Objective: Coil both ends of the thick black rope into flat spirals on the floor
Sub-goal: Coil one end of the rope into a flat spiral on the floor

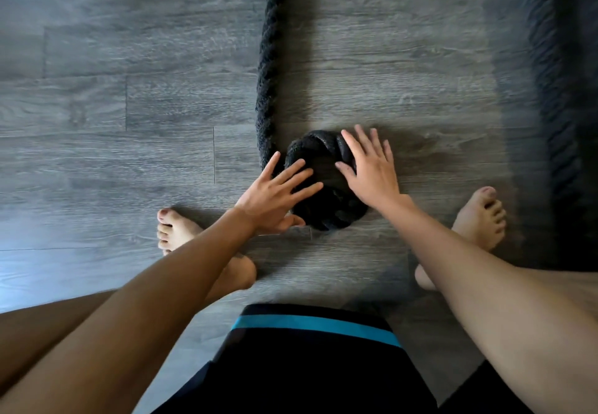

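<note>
A thick black twisted rope (269, 57) runs from the top of the head view down the grey floor and curls into a small tight coil (326, 183) in front of me. My left hand (278, 196) lies flat with spread fingers on the coil's left side. My right hand (369, 167) lies flat with spread fingers on the coil's right side. Neither hand grips anything. A second stretch of the black rope (556, 96) runs down the right side, blurred and in shadow; its end is hidden.
Grey wood-look planks (129, 106) cover the floor. My bare left foot (174, 229) and right foot (479, 219) stand on either side of the coil. My dark shorts with a teal stripe (317, 326) fill the bottom middle.
</note>
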